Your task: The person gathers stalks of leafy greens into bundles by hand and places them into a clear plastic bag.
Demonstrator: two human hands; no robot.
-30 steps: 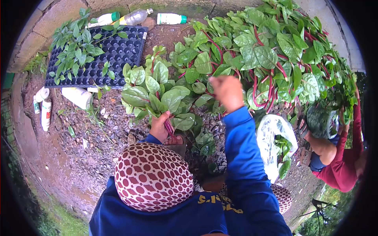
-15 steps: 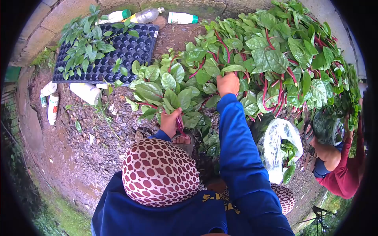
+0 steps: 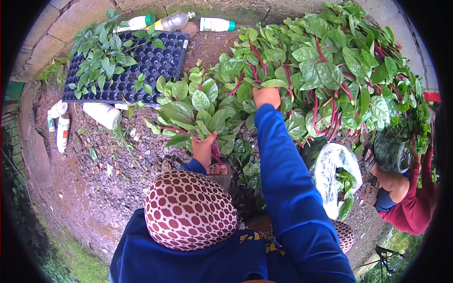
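Observation:
My left hand [image 3: 204, 150] is closed round a small bunch of Malabar spinach [image 3: 200, 115], its red stems poking down below the fist and its broad green leaves fanning out above. With the arm stretched forward, my right hand [image 3: 267, 96] is at the near side of the large Malabar spinach heap [image 3: 325, 70]. Its fingers look closed on a red-stemmed sprig there, with leaves partly covering the fingertips. Thick red stems and glossy leaves lie all around that hand.
A black seedling tray [image 3: 163, 59] with leafy seedlings lies at the left, among white bottles [image 3: 217, 24]. A clear plastic bag [image 3: 325, 177] with leaves stands right of my arm. A person in a red sleeve [image 3: 408, 212] handles greens at the far right. Block walls border the back.
My right hand has shifted slightly left within the heap, near the red stems. My left hand keeps its bunch in nearly the same place.

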